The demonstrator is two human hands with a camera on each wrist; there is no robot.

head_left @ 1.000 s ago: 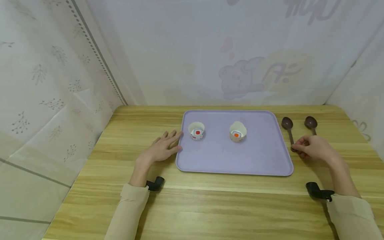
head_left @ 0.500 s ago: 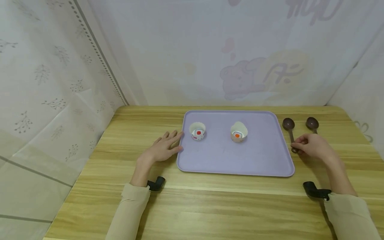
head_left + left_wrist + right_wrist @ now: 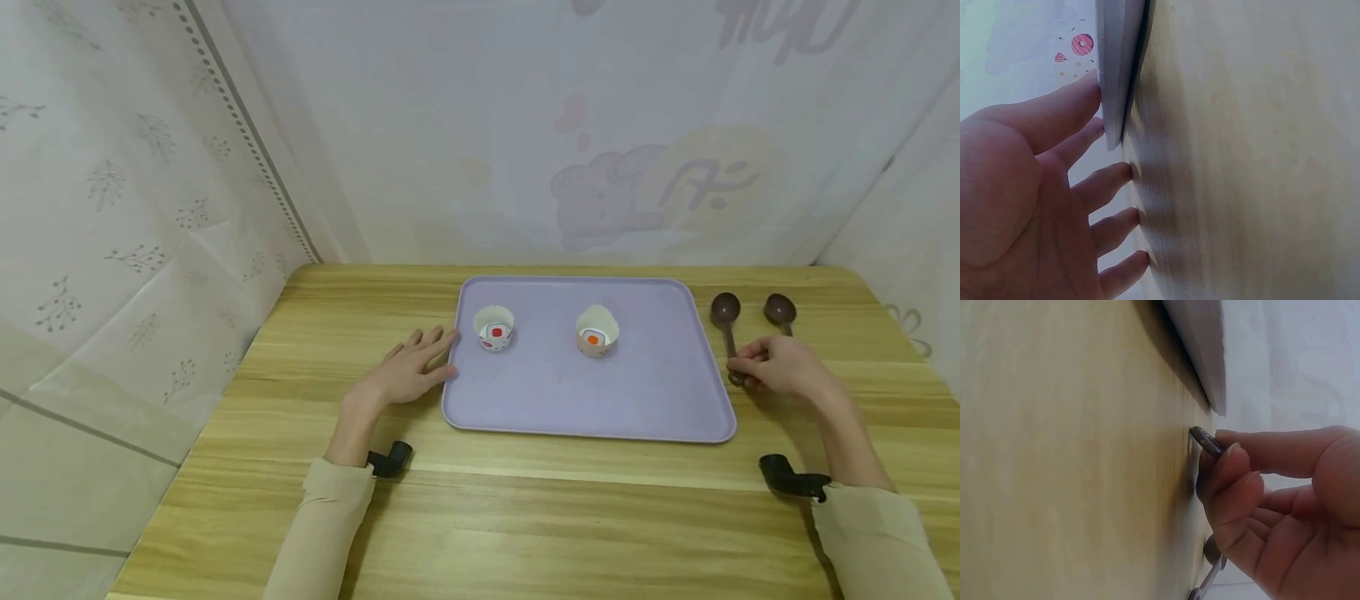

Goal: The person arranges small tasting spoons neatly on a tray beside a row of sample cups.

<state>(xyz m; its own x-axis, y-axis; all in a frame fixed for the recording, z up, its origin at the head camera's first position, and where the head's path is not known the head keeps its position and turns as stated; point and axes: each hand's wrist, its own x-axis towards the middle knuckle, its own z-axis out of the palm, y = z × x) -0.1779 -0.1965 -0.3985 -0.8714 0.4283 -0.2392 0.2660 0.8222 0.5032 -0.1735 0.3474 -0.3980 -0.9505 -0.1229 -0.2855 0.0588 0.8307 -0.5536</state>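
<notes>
My right hand [image 3: 783,367] pinches the handle end of a dark brown spoon [image 3: 726,309] between thumb and fingers, just right of the tray. In the right wrist view the ring-shaped tip of the handle [image 3: 1207,442] sticks out past the fingertips, close over the wood. A second brown spoon [image 3: 781,308] lies farther right, its handle mostly hidden behind my right hand. My left hand [image 3: 401,371] has its fingers spread at the left edge of a lilac tray [image 3: 525,400]. In the left wrist view the thumb [image 3: 1066,109] touches the tray's side, while other fingertips rest on the table.
On the tray stand two paper baking cups: one with a red mark inside [image 3: 486,317] at the left, one with an orange mark [image 3: 597,318] near the middle. The wooden table [image 3: 487,533] meets a printed cloth [image 3: 450,167] behind and at the sides.
The bowl of the held spoon has shifted slightly to the right and away, with the right hand still pinching its handle. The left hand and tray stay put; the head view has moved a little.
</notes>
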